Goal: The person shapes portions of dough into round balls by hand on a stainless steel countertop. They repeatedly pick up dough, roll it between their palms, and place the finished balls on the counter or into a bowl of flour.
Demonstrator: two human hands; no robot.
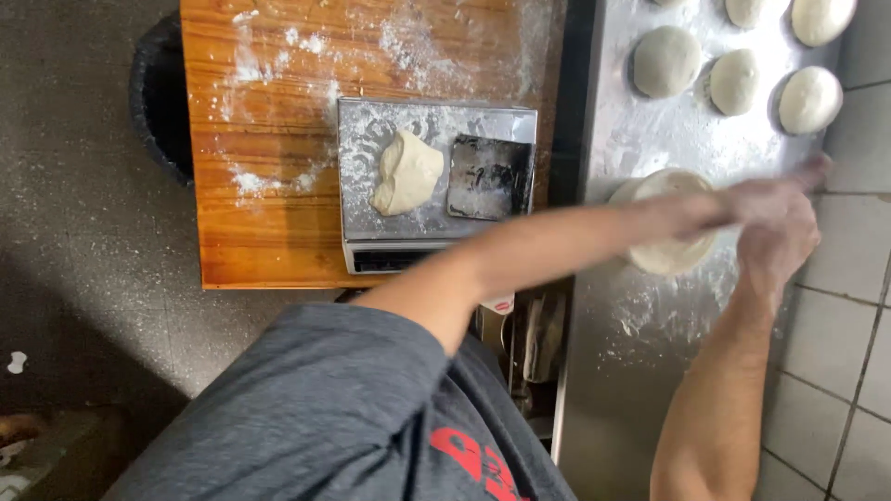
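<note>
My left hand (778,190) reaches across my body over the floured steel table (640,371), fingers stretched flat towards the tiled wall. My right hand (775,249) lies just under it, touching it; both are dusted with flour and blurred. Nothing shows clearly in either hand. Just left of them sits a pale round lump of dough (664,252), partly hidden by my left forearm. Several shaped dough balls (665,60) lie further along the steel table.
On the wooden table (269,232) stands a metal scale (357,139) bearing an unshaped piece of dough (406,172) and a square metal cutter (490,176). A black bin (156,102) stands by it on the floor. A tiled wall (849,278) borders the steel table.
</note>
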